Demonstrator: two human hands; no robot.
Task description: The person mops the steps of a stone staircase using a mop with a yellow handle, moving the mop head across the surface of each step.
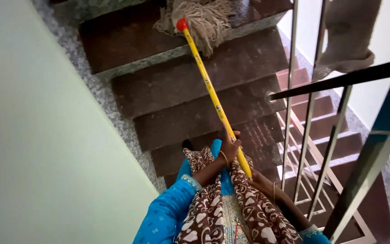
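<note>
Mop (202, 20) with a yellow handle (213, 95) is resting its string head on an upper stair tread (127, 40), near the step's edge. The left hand (230, 147) is clamping its grip around the handle's middle; the right hand (253, 174) is sitting lower on the handle, its grip largely hidden, so its closure cannot be told. Judged best practice: keeping the strands flat, pulling evenly along the tread, clear of the railing (310, 108).

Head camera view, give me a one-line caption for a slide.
Both hands, left hand above right hand, hold a yellow mop handle, mop head on brown stairs.
</note>
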